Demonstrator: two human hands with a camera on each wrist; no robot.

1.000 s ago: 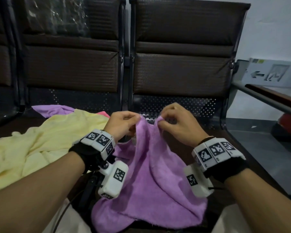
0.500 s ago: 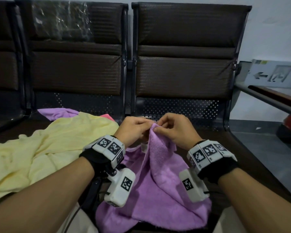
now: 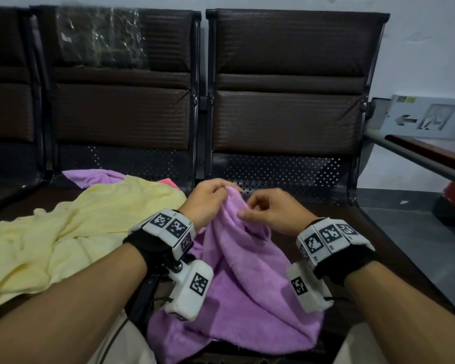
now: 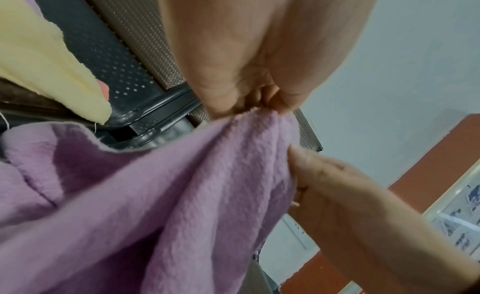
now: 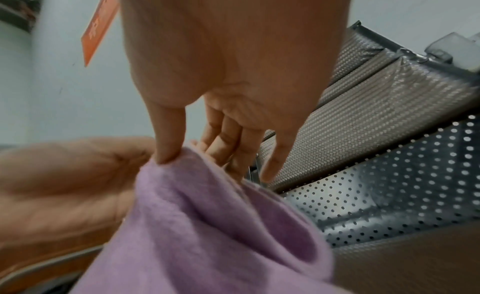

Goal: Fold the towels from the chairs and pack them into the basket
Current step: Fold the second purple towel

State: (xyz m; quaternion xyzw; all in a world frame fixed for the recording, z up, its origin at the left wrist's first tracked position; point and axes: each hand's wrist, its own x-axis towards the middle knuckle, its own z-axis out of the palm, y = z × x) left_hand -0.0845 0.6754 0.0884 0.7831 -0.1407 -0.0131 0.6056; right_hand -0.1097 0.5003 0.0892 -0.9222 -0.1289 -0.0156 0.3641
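Observation:
A purple towel (image 3: 247,279) hangs bunched from both hands over the right chair seat and my lap. My left hand (image 3: 210,198) pinches its top corner, seen close in the left wrist view, where the left hand (image 4: 257,101) has the cloth (image 4: 182,195) gathered in curled fingers. My right hand (image 3: 263,208) pinches the towel's edge just below and to the right; in the right wrist view its thumb (image 5: 168,146) presses on the purple towel (image 5: 207,226). A yellow towel (image 3: 63,232) lies crumpled on the left seat. No basket is in view.
Another purple towel (image 3: 95,176) and a pink one (image 3: 168,183) peek out behind the yellow towel. Dark chair backs (image 3: 286,88) stand close ahead. A grey armrest rail (image 3: 418,158) runs along the right, with a white arrow sign (image 3: 426,118) behind it.
My two hands came together at the towel's top edge, then the right hand slid a little down and right along it. The towel bunched between them.

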